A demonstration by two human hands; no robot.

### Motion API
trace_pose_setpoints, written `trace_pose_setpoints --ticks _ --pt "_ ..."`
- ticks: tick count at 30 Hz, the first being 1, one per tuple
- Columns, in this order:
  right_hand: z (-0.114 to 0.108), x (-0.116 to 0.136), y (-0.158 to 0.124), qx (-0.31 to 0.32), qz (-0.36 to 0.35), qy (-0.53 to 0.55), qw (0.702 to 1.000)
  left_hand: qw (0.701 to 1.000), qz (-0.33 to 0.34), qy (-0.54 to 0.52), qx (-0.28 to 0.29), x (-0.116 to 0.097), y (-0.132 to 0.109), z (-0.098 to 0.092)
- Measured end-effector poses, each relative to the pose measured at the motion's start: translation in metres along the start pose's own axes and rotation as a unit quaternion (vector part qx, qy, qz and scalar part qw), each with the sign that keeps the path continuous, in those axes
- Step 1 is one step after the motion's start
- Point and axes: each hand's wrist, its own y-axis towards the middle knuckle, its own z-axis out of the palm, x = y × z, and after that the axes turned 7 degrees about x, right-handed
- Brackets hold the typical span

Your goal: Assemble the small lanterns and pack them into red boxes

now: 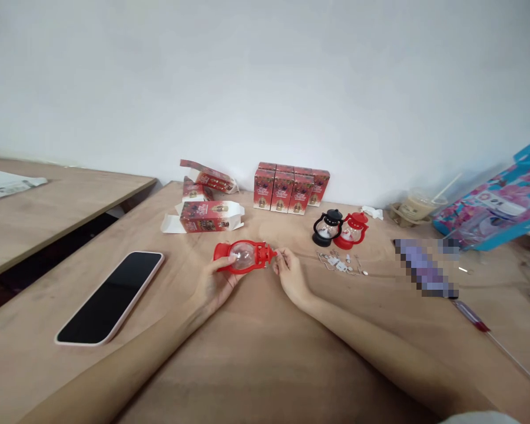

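Observation:
A small red lantern (244,257) with a clear globe lies on its side above the table, its top pointing right. My left hand (216,280) is closed around its base and lower side, thumb on the front. My right hand (290,272) is pinched at the lantern's top tip; a tiny thing, too small to make out, shows by the fingers. Farther back on the right stand a black lantern (327,228) and another red lantern (352,231), side by side. In front of them lie small metal and white pieces (340,263).
Several red printed boxes (282,191) stand by the wall; opened boxes (205,217) lie to their left. A phone (110,298) lies at left. At right are a drink cup (417,206), a blue floral bag (499,203) and a purple item (426,268) with a long rod.

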Motion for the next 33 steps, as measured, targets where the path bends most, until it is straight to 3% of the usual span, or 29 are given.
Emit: trace_pose_setpoints --ticks 10,16,22,25,27,29,33 --pt "0.007 -0.003 -0.007 -0.002 0.008 -0.06 0.998 0.994 0.092 0.058 -0.026 0.002 -0.008 0.005" --pt "0.0 0.012 -0.009 0.038 0.027 -0.175 0.983 0.979 0.158 0.124 -0.021 0.002 -0.002 0.018" --pt "-0.033 0.022 0.014 0.078 0.033 -0.266 0.96 0.977 0.117 0.175 -0.037 -0.002 0.011 0.03" --pt "-0.059 0.045 0.028 0.049 0.025 -0.308 0.95 0.957 0.133 0.26 -0.005 0.0 0.021 0.032" --pt "-0.071 0.069 0.032 0.006 -0.002 -0.358 0.934 0.932 0.151 0.329 0.024 0.005 0.028 0.033" --pt "-0.075 0.093 0.03 -0.021 -0.076 -0.419 0.905 0.915 0.171 0.362 0.047 0.013 0.034 0.037" --pt "-0.067 0.113 0.015 -0.001 -0.262 -0.453 0.852 0.926 0.197 0.314 0.073 0.034 0.039 0.051"
